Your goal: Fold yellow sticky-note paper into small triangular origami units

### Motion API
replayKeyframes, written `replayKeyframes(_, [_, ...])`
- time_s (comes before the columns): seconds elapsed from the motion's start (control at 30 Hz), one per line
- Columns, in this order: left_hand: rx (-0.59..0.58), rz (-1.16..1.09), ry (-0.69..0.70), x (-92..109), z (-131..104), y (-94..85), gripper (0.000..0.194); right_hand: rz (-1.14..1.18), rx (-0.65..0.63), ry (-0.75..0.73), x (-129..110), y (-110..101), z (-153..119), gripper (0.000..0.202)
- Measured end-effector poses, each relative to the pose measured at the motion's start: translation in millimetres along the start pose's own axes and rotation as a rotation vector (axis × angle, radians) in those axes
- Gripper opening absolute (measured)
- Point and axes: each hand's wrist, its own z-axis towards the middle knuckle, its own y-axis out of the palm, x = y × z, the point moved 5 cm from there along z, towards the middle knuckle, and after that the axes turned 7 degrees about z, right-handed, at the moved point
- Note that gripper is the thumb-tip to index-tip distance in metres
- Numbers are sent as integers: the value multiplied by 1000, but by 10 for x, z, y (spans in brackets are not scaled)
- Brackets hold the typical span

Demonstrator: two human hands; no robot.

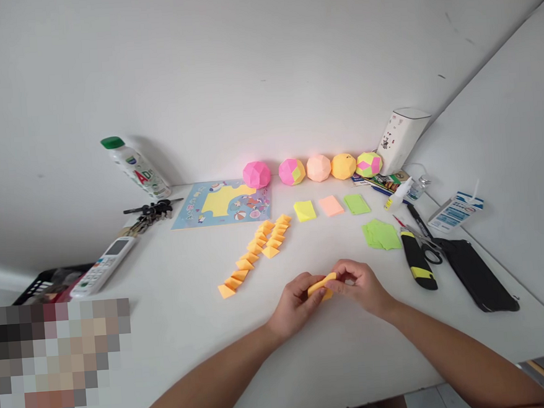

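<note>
Between my two hands is a small piece of folded orange paper, partly hidden by the fingers. My left hand pinches its left end, thumb in front. On its right end, the fingers of my right hand are closed. Just beyond, to the left, two slanting rows of folded orange paper pieces lie on the white table. Pads of yellow, peach and green sticky notes lie ahead of my hands. Loose green paper pieces are piled to the right.
Several faceted paper balls line the wall. At left stand a bottle, keys and a remote control; a blue picture board lies behind. At right are a utility knife, scissors, a black pouch and a carton.
</note>
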Motion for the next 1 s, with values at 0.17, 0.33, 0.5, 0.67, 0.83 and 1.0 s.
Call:
replayKeyframes(0.17, [-24,33,15,52,-1,-7,29,138,33,83,138,-28,8,23])
replayKeyframes(0.33, [-40,24,24,46,0,3,29,209,-15,107,169,-4,29,24])
replayKeyframes(0.5, [-51,34,8,37,-9,4,29,199,-23,62,95,5,44,20])
replayKeyframes(0.67, [-58,23,12,43,-2,7,28,230,-41,42,105,11,43,16])
replayKeyframes(0.83, [-59,20,21,51,2,8,25,277,-64,61,119,17,40,12])
replayKeyframes(1.0, [-57,22,21,66,-4,0,22,268,-60,67,112,20,37,13])
